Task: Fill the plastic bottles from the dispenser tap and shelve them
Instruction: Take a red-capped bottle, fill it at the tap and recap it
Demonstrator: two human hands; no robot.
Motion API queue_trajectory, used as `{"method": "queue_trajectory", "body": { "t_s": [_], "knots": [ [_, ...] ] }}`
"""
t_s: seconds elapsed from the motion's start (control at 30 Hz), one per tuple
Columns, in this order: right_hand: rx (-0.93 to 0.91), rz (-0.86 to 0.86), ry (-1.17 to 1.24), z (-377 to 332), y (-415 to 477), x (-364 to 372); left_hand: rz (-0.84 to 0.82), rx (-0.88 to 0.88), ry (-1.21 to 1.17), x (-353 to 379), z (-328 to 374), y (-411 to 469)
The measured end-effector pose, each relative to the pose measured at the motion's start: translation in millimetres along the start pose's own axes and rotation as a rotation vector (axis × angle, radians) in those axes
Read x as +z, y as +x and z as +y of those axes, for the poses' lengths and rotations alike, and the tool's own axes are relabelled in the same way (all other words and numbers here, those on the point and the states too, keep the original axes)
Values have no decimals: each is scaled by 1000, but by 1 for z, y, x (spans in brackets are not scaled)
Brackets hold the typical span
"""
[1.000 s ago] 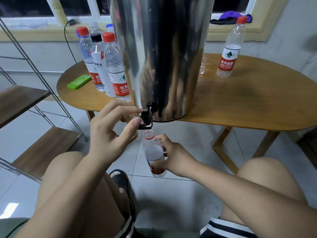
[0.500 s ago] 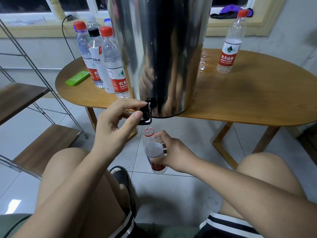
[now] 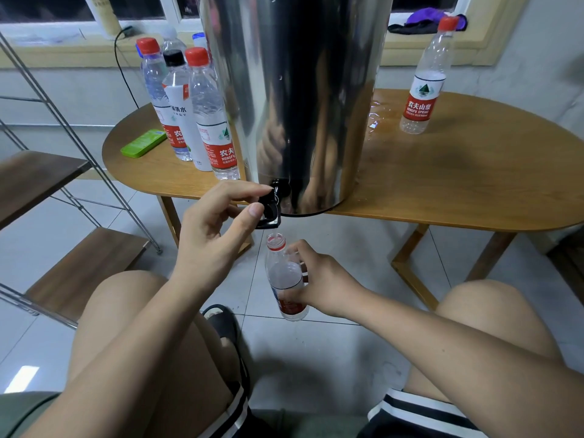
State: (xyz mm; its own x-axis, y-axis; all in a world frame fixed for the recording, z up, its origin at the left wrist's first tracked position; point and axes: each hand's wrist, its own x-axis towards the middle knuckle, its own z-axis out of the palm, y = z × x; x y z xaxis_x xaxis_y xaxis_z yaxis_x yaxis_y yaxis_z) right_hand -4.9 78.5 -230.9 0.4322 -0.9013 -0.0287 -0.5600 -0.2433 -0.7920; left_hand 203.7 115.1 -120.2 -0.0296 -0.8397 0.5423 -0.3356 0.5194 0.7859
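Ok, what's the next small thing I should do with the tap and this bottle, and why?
Probably press the tap lever down with the left hand, which pinches it. The right hand holds the uncapped bottle with its mouth just under the spout, and the bottle looks nearly empty.

**Silver, red and wood-brown**

The dispenser (image 3: pixel 294 90) is mirror-silver steel, and its tap (image 3: pixel 271 211) is black. The uncapped bottle (image 3: pixel 286 279) is clear, with a red neck ring and a red-and-white label. The capped bottles (image 3: pixel 208 105) mostly wear red caps. One bottle (image 3: pixel 181 121) has a black cap and a white label. The table (image 3: pixel 458 184) is grained honey-brown, the flat case (image 3: pixel 143 143) lime green, and the shorts (image 3: pixel 420 412) black with white stripes.
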Motion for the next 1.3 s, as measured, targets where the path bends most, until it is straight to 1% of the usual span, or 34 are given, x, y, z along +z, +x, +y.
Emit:
{"method": "queue_trajectory", "body": {
  "t_s": [1.3],
  "knots": [
    [-12,-6,-15,2,-1,0,3,0,-2,0,3,0]
  ]
}}
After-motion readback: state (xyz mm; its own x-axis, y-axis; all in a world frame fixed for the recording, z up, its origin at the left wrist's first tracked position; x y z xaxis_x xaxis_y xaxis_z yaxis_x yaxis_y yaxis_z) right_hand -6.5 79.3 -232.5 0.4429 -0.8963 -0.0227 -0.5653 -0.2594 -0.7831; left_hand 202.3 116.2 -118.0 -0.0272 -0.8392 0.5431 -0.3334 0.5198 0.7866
